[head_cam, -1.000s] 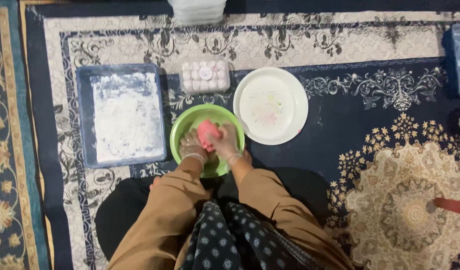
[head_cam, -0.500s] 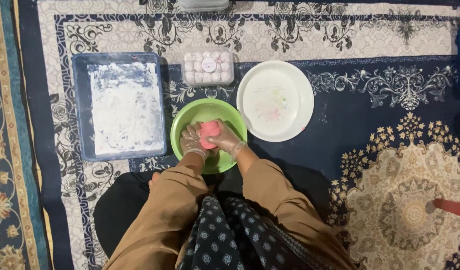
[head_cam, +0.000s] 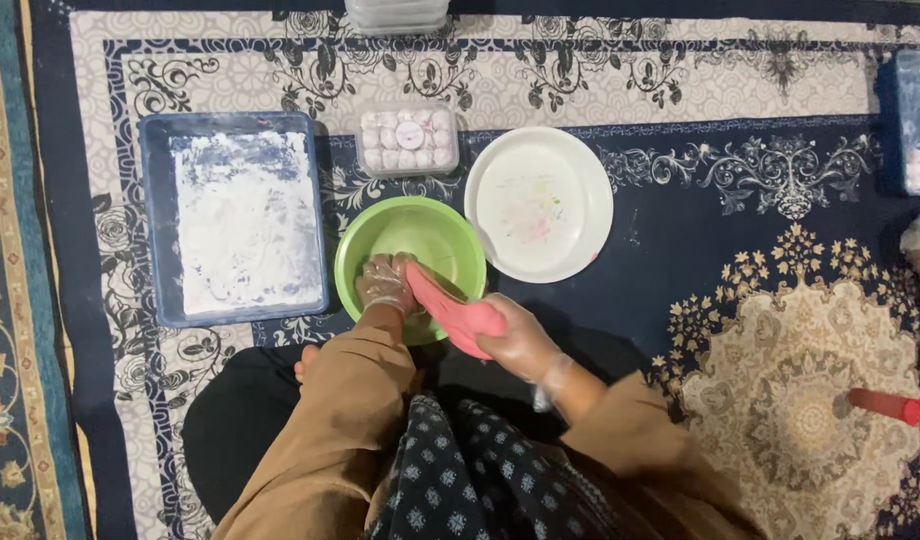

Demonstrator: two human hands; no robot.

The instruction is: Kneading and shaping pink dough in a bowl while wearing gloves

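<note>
While the person is sitting on the carpet with knees drawn up at its near edge, both gloved hands are working one stretched strip of pink dough. Nearest the body, the right hand is closing around the thick end of the strip, just outside the near rim of the green bowl. From there the strip is running up and to the left, its long axis slanting over the rim to the left hand, which is curling its fingers on the thin end inside the bowl. Whether that hand is pinching or only pressing cannot be told. Beyond the bowl, to its right and just beside it, a white plate is lying. Toward the left edge a blue floured tray is sitting. Farther still, a clear lidded box of pale balls is resting behind the bowl.
</note>
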